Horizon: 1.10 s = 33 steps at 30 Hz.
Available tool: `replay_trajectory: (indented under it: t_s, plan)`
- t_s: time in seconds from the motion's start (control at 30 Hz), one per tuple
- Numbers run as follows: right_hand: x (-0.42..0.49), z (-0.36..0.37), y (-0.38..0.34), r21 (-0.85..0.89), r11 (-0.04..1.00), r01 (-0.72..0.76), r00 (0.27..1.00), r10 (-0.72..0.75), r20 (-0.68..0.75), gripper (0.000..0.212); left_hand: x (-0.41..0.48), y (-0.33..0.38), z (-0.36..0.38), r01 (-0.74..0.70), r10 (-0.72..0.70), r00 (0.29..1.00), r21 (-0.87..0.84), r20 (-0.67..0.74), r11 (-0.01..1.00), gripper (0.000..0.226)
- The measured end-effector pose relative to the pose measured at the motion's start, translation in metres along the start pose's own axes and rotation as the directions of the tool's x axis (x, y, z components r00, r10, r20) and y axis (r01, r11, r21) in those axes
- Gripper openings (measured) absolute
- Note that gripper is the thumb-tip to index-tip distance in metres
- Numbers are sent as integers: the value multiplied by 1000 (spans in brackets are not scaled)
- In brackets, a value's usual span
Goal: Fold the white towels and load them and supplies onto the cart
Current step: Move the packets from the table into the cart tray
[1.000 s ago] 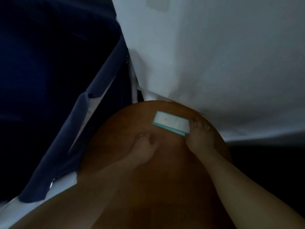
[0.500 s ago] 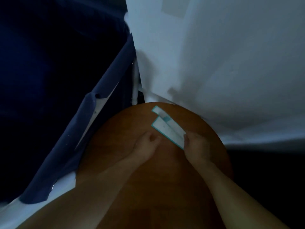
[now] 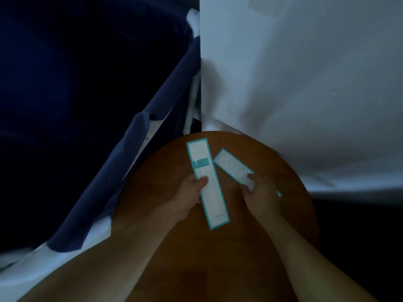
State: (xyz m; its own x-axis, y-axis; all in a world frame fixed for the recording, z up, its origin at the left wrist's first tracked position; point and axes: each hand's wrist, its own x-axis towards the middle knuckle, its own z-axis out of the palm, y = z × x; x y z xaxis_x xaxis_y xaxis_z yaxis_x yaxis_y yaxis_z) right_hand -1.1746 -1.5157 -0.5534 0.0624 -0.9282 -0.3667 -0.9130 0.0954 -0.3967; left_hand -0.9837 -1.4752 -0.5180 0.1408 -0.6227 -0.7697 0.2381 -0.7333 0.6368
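Teal-edged long card (image 3: pixel 214 205) pinched by thumb of left hand (image 3: pixel 188 194), mid round wooden table (image 3: pixel 239 258) | right hand (image 3: pixel 262 198) curls fingers, pinching shorter card (image 3: pixel 233 166) nearer the far edge | white cloth (image 3: pixel 305 83) hangs beyond, unfolded | folding and loading seemingly all ahead, judging by this.

A single wide-angle camera rides on the person's head and looks forward and steeply down — over both bare forearms onto the round wooden table (image 3: pixel 287 182). It is close in: the left hand (image 3: pixel 187 195) gripping the long card (image 3: pixel 212 205) and the right hand (image 3: pixel 261 197) pinching the short card (image 3: pixel 231 166) sit near mid-frame, dark blue fabric (image 3: pixel 122 171) filling the left, white cloth (image 3: pixel 305 83) the upper right.
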Motion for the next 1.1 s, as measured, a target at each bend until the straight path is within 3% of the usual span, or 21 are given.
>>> replay_trajectory:
  t_s: [0.1, 0.2, 0.4, 0.5, 0.57, 0.63, 0.67, 0.77, 0.9, 1.0, 1.1]
  plan:
    - [7, 0, 11, -358, 931, 73, 995, -41, 95, 58, 0, -7, -5, 19, -19, 1000, 12, -11, 1000, 13]
    - [5, 4, 6, -535, 830, 154, 987, -109, 114, 41, -3, -11, -3, 29, -29, 999, -13, -22, 999, 13]
    - [0, 5, -4, -699, 652, 293, 956, -208, 206, 28, -13, -9, 0, 10, -10, 999, 1, -34, 1000, 13]
    - [-3, -2, -6, -685, 663, 302, 953, -237, 190, 12, -19, -11, -5, 8, -8, 999, -14, -42, 1000, 14]
    - [-3, 0, -3, -553, 800, 232, 970, -149, 191, 15, -24, -13, -9, 0, -1, 998, -20, -55, 1000, 12]
    - [-5, 3, -2, -239, 968, 79, 988, -43, 151, 25, -31, -15, -16, -12, 11, 998, -8, -61, 1000, 12]
    - [-10, 1, -4, -68, 998, 9, 991, 0, 131, 31, -36, -16, -19, -20, 21, 998, 6, -58, 1000, 13]
    - [-40, -5, -19, 321, 945, -69, 995, 41, 94, 35, -53, -12, -25, -66, 70, 996, 67, -58, 996, 14]
    - [-91, -24, -45, 684, 707, -178, 984, 139, 113, 11, -83, 4, -30, -156, 164, 986, 181, -30, 971, 15]
    - [-132, -42, -58, 706, 696, -132, 986, 164, 23, 3, -112, 12, -34, -268, 271, 962, 238, 18, 934, 16]
    - [-179, -66, -65, 701, 706, -97, 979, 196, -62, 10, -150, 21, -39, -364, 353, 931, 251, 92, 897, 17]
